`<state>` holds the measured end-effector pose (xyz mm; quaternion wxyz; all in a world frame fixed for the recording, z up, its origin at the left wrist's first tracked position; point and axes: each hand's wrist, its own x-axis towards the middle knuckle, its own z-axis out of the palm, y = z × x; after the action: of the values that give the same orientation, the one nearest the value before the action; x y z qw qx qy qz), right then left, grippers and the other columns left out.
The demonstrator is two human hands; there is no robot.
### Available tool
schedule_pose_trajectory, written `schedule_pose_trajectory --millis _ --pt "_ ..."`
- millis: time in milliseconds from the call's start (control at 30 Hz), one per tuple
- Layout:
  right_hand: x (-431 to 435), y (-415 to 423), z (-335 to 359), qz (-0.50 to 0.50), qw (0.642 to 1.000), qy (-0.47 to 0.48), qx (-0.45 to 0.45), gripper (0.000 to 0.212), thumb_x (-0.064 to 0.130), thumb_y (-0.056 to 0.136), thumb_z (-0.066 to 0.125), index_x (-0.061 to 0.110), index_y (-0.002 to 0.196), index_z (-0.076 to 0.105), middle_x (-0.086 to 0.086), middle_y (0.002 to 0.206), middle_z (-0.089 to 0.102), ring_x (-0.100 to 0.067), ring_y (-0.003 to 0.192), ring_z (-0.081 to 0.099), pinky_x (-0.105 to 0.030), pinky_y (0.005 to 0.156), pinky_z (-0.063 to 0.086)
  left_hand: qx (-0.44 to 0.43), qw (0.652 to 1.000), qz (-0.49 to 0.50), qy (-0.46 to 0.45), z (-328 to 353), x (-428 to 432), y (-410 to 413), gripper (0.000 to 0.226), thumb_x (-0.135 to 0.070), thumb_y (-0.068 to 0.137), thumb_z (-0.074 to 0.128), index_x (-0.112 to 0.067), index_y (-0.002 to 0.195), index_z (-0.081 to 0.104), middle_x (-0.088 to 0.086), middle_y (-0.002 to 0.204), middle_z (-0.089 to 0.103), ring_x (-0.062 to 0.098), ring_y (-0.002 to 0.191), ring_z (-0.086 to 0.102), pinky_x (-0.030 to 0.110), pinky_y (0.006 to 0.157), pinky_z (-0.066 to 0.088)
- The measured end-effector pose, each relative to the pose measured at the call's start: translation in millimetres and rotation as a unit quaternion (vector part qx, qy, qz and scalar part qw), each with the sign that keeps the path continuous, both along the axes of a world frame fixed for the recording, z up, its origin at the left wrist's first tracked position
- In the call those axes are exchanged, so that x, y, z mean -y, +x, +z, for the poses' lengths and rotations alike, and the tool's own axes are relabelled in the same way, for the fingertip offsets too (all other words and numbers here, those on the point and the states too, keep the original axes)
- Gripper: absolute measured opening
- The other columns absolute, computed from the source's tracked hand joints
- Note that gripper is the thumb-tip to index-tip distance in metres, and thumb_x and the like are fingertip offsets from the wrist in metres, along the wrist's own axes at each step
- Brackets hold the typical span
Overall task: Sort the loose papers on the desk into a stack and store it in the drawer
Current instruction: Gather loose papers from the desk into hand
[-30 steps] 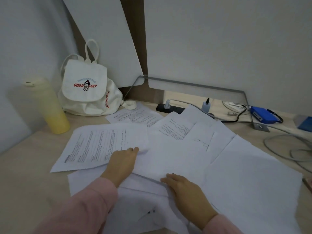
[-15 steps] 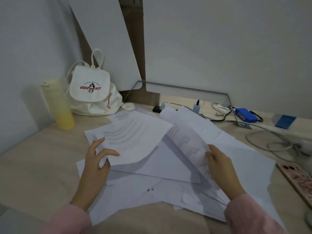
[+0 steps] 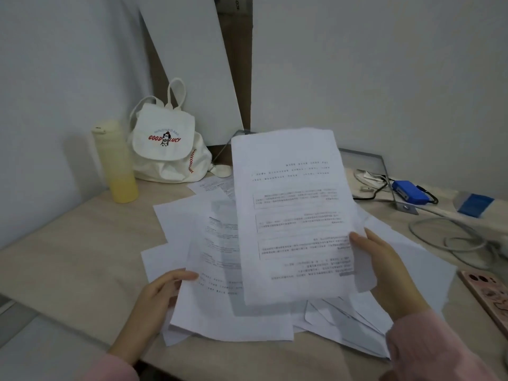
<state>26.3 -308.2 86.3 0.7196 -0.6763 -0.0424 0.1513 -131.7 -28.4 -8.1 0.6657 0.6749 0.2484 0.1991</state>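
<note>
Several loose white papers (image 3: 170, 224) lie scattered and overlapping across the middle of the wooden desk (image 3: 71, 251). My right hand (image 3: 384, 270) grips a printed sheet (image 3: 291, 215) by its right edge and holds it raised, tilted up over the pile. My left hand (image 3: 156, 301) pinches the left edge of another printed sheet (image 3: 217, 292) that lies on the pile, partly under the raised one. No drawer is in view.
A yellow bottle (image 3: 115, 160) and a white drawstring backpack (image 3: 167, 144) stand at the back left. Cables (image 3: 450, 237), a blue device (image 3: 409, 191) and a blue-white box (image 3: 474, 204) lie at the right. A phone in a pink case (image 3: 489, 295) rests by the right edge.
My right hand has lifted one printed sheet up off the pile. My left hand has moved down to the near left edge of another sheet. The camera has pulled back.
</note>
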Motion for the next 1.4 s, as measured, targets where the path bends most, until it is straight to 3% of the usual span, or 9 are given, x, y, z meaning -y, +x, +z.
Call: schedule_pose_trajectory --millis 167,333,667,767,933,1100,1200,1300,1400 --pt "-6.3 1.0 -45.7 -0.022 0.996 -0.074 -0.048 0.02 0.005 0.093 0.045 0.01 0.1 0.063 -0.014 0.095 0.067 -0.033 0.086 0.062 -0.038 0.071 0.05 -0.045 0.998 0.036 -0.007 0.9 3.8 0.9 0.024 -0.023 0.096 0.044 -0.023 0.114 0.06 -0.006 0.113 0.061 0.012 0.101 0.058 0.028 0.077 0.046" --pt "-13.6 -1.2 -74.9 0.006 0.986 -0.159 -0.049 0.029 0.001 0.09 0.045 0.011 0.115 0.057 -0.012 0.106 0.066 -0.031 0.095 0.063 -0.034 0.073 0.05 -0.12 0.991 0.015 -0.054 0.1 5.7 14.4 0.043 -0.039 0.089 0.054 -0.026 0.13 0.046 -0.006 0.113 0.059 0.004 0.093 0.056 0.025 0.076 0.044" --pt "-34.9 11.7 -66.8 0.144 0.939 -0.303 0.075 0.027 -0.002 0.087 0.042 0.015 0.087 0.063 -0.003 0.089 0.07 -0.021 0.083 0.065 -0.037 0.079 0.052 -0.156 0.985 -0.055 -0.048 4.7 8.7 21.0 0.022 -0.012 0.094 0.048 -0.026 0.108 0.059 -0.005 0.106 0.066 0.014 0.093 0.064 0.028 0.07 0.049" --pt "-38.0 39.4 -57.6 0.14 0.904 -0.384 0.13 0.019 0.002 0.084 0.046 0.007 0.066 0.045 -0.006 0.067 0.054 -0.015 0.062 0.047 -0.029 0.059 0.035 -0.152 0.985 -0.025 -0.076 4.0 -6.5 16.9 0.026 -0.005 0.093 0.045 -0.023 0.101 0.062 0.0 0.101 0.068 0.023 0.093 0.064 0.035 0.075 0.05" --pt "-65.3 75.6 -42.6 0.132 0.783 -0.558 0.239 0.031 0.008 0.085 0.043 0.017 0.058 0.031 0.001 0.061 0.041 -0.021 0.069 0.045 -0.029 0.055 0.029 -0.176 0.98 0.005 -0.091 1.3 -36.6 10.4 0.031 0.007 0.088 0.042 -0.007 0.105 0.063 0.012 0.093 0.067 0.033 0.087 0.06 0.039 0.08 0.044" --pt "-120.1 79.5 -26.0 0.191 0.6 -0.64 0.441 0.026 0.011 0.091 0.037 0.012 0.102 0.061 -0.008 0.102 0.062 -0.025 0.103 0.05 -0.033 0.083 0.04 -0.187 0.976 -0.021 -0.113 -3.0 -53.9 14.8 0.039 0.007 0.091 0.034 0.0 0.124 0.054 0.025 0.13 0.054 0.041 0.119 0.05 0.034 0.079 0.042" --pt "-159.1 72.1 -38.2 0.236 0.538 -0.6 0.542 0.021 0.009 0.085 0.052 0.008 0.103 0.061 -0.01 0.1 0.062 -0.029 0.101 0.052 -0.035 0.085 0.04 -0.163 0.974 -0.046 -0.153 0.1 -46.9 15.0 0.039 -0.012 0.099 0.036 0.007 0.131 0.045 0.026 0.138 0.046 0.037 0.125 0.046 0.037 0.093 0.04" --pt "-191.7 59.5 -55.3 0.214 0.536 -0.508 0.639 0.025 0.005 0.045 0.077 0.01 0.067 0.066 -0.006 0.063 0.061 -0.026 0.064 0.059 -0.028 0.066 0.049 -0.205 0.967 -0.016 -0.149 12.0 -41.7 32.2 0.038 -0.036 0.095 0.043 -0.008 0.113 0.06 0.014 0.111 0.064 0.029 0.097 0.06 0.033 0.079 0.046" --pt "-216.8 48.2 -67.3 0.21 0.557 -0.455 0.662 0.026 0.003 0.046 0.076 0.011 0.069 0.067 -0.006 0.064 0.061 -0.025 0.063 0.058 -0.034 0.077 0.044 -0.217 0.972 -0.071 -0.059 9.9 -42.2 29.0 0.023 -0.056 0.082 0.055 -0.038 0.092 0.064 -0.013 0.091 0.07 0.009 0.083 0.065 0.022 0.068 0.045"
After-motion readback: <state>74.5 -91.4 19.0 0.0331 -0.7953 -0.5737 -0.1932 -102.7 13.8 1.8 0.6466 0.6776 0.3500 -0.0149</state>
